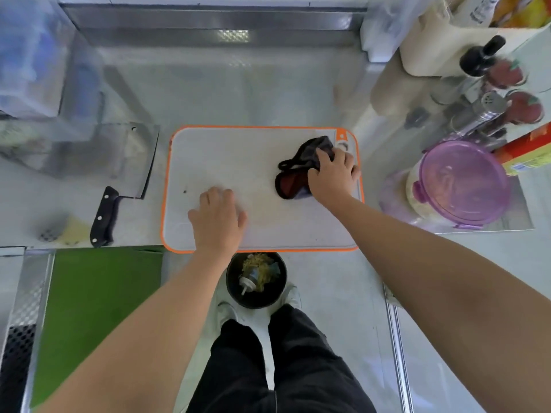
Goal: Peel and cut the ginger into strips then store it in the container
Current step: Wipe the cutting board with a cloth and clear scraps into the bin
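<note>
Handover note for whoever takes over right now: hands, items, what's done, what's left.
Left hand rests flat on the cutting board. Right hand grips a dark cloth at the board's far right corner.
Cleaver lies on the counter left of the board. Purple-lidded container stands right of the board, pale contents inside, likely the ginger.
Done: no ginger on the board; cutting seems over.
Left: finish wiping; check the container is latched, cannot tell from here.

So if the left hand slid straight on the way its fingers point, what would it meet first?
Looks free: the left hand points across bare cutting board; the dark cloth under the right hand lies off to the side. Beyond the far rim, probably just counter.
</note>
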A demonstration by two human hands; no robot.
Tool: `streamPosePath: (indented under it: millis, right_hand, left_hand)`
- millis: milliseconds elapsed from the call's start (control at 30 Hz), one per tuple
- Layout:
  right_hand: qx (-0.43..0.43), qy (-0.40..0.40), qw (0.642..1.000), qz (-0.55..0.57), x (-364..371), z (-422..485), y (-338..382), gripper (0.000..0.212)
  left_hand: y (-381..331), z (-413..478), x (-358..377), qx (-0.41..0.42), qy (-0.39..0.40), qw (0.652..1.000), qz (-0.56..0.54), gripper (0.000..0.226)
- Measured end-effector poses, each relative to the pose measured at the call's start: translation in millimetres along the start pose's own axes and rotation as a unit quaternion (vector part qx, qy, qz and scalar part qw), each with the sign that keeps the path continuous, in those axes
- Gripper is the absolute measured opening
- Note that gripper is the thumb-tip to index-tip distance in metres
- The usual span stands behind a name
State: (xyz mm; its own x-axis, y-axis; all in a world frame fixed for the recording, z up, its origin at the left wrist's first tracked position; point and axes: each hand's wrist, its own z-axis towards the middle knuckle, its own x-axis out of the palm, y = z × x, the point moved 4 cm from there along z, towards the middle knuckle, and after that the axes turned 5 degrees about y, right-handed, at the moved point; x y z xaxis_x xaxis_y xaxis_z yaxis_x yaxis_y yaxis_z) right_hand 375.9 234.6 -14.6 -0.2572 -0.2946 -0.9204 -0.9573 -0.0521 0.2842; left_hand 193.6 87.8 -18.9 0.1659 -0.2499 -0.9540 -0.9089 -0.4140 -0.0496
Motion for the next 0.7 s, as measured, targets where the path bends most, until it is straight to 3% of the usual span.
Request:
streamPosePath:
  millis: [100,200,300,433,500,567,633,700]
  right_hand:
    - [0.017,0.037,0.999,0.007,24,-1,3,0.073]
    - [-0.016,-0.003,1.000,0.005,28,2,16,0.062]
    - [-0.119,-0.026,0.992,0.041,38,-13,39,0.051]
    - [-0.267,0.022,0.954,0.137,44,-41,44,0.042]
    - [-0.253,-0.001,0.950,0.182,25,-26,36,0.045]
    - [-0.178,-0.061,0.962,0.199,9,-1,24,0.050]
    - [-0.100,-0.044,0.981,0.160,14,13,23,0.048]
    - [-0.077,-0.008,0.992,0.100,33,6,33,0.046]
  left_hand:
    - [4,3,1,0.000,-0.015,1.000,0.021,0.040]
    - [9,5,6,0.012,-0.028,0.999,0.018,0.043]
    - [10,3,8,0.007,-0.020,1.000,0.009,0.045]
    - [14,3,5,0.017,-0.011,1.000,0.015,0.041]
    - [16,5,3,0.026,-0.013,1.000,0.010,0.040]
    - [16,6,2,0.031,-0.013,0.999,0.006,0.039]
    - [15,6,1,0.024,-0.014,1.000,0.001,0.038]
    - [14,6,2,0.010,-0.011,1.000,0.003,0.038]
